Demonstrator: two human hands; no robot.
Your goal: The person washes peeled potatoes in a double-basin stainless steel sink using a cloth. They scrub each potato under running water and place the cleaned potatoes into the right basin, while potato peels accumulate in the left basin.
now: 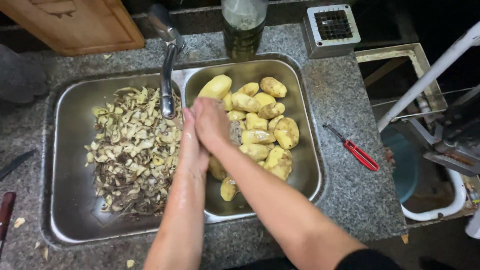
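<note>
Head view: left hand (189, 145) and right hand (212, 124) press together over the right sink basin (300, 100) of peeled potatoes (260, 117), fingers closed, perhaps around something hidden; peelings (132, 150) fill the left basin.

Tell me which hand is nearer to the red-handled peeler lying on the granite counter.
The right hand. It sits over the right basin among the peeled potatoes, on the side towards the red-handled peeler. The left hand presses against it from the far side, nearer the metal faucet.
</note>
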